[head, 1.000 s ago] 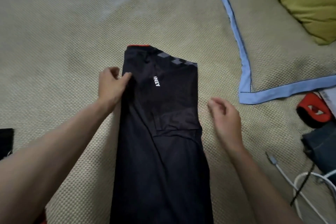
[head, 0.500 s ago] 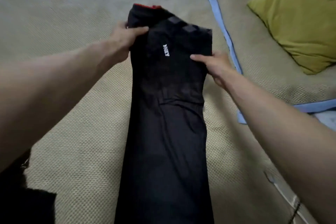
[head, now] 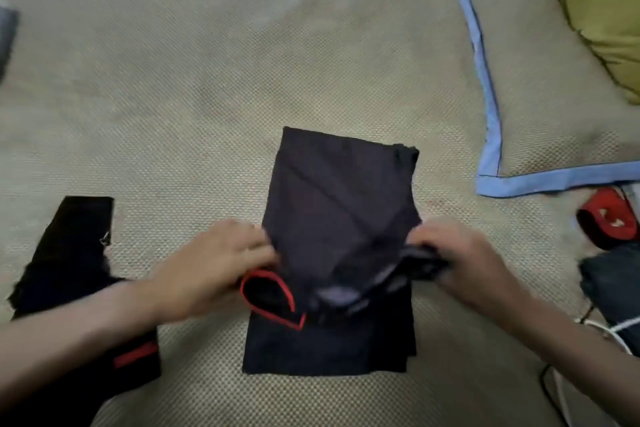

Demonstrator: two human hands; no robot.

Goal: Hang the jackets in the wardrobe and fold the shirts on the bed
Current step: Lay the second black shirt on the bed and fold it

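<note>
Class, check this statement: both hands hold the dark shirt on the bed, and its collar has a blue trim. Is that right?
Not quite. The head view shows the collar trim is red, not blue. The rest stands: the left hand and right hand both hold the dark shirt on the bed.

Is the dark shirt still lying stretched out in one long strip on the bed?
No, the dark shirt is doubled over, and both hands grip its collar end.
</note>
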